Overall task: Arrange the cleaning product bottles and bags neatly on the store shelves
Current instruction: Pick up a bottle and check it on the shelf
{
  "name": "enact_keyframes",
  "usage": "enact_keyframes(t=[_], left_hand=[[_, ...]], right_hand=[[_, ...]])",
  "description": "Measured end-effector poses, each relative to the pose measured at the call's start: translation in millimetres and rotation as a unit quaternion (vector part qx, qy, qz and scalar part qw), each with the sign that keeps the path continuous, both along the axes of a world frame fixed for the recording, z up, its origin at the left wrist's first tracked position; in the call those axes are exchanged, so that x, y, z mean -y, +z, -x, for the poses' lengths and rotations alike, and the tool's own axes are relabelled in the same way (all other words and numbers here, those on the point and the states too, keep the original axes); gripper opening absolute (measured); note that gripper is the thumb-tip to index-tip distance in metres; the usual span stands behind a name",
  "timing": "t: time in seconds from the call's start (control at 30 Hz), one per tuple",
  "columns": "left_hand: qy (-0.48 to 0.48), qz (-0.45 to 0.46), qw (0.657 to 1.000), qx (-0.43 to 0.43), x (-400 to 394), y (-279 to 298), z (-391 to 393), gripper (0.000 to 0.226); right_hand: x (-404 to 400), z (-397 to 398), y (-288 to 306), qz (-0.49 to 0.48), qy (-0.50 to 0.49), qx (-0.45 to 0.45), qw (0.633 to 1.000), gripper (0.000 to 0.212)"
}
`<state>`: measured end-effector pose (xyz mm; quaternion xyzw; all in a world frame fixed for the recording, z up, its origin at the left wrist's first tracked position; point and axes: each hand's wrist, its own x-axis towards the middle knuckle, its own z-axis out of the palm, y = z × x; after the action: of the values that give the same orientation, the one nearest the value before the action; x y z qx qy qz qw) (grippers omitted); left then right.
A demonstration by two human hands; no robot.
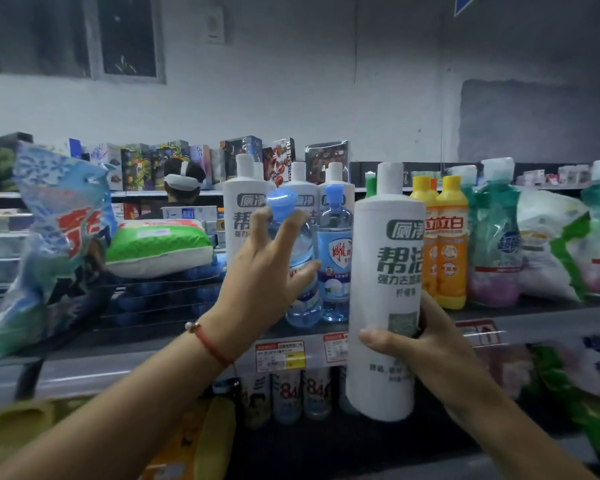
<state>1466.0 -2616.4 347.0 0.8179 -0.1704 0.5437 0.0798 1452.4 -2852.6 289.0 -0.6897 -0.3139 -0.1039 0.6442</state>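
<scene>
Bottles and bags of cleaning product crowd the upper shelf [534, 327], a flat grey ledge with paper price tags [280, 356] along its front lip. The right hand [426, 344] grips a tall white bottle [385, 292], a smooth opaque plastic cylinder with a rounded shoulder and white cap, thumb across its front and fingers curled round its back; it is held upright in front of the shelf edge, its base hanging below the ledge. At ten o'clock from it the left hand [267, 271], a red cord bracelet [210, 342] at its wrist, is spread wide with fingers against a clear blue bottle [302, 265] with a glossy blue cap, which tilts slightly left and stands just beside a second clear bottle [335, 258] at its three o'clock. Behind these stand more white bottles [241, 216]. At three o'clock from the held bottle are two orange bottles [447, 244] with yellow caps, then crinkled soft bags [548, 244]. Far at nine o'clock a shiny blue bag [56, 244] leans, with a plump green and white bag [160, 244] lying flat beside it.
</scene>
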Motion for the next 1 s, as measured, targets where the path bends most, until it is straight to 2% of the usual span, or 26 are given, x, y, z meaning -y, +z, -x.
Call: enact_keyframes(t=[0.1,0.33,0.53,0.73,0.87,1.0], left_hand=[[-0.034,0.053,0.998,0.004,-4.2,-13.2,15.5,0.059],[-0.031,0.042,0.996,0.068,-25.8,5.4,64.2,0.054],[-0.039,0.101,0.990,0.095,-46.3,12.9,110.4,0.058],[-0.040,0.119,0.990,0.070,-59.2,1.9,123.8,0.057],[-0.019,0.096,0.993,0.066,-67.0,-7.4,119.1,0.055],[-0.012,0.110,0.993,0.048,-70.9,-12.5,112.5,0.058]], right_hand=[[-9.5,-7.1,12.5,-0.001,0.010,0.021,1.000,0.062],[-38.2,-19.9,41.0,0.017,-0.001,0.089,0.996,0.056],[-77.2,-50.7,50.4,0.051,-0.092,0.130,0.986,0.068],[-118.2,-75.5,39.3,0.066,-0.184,0.141,0.970,0.052],[-135.5,-81.4,24.8,0.049,-0.284,0.141,0.947,0.065],[-144.7,-83.6,24.6,0.052,-0.293,0.161,0.941,0.074]])
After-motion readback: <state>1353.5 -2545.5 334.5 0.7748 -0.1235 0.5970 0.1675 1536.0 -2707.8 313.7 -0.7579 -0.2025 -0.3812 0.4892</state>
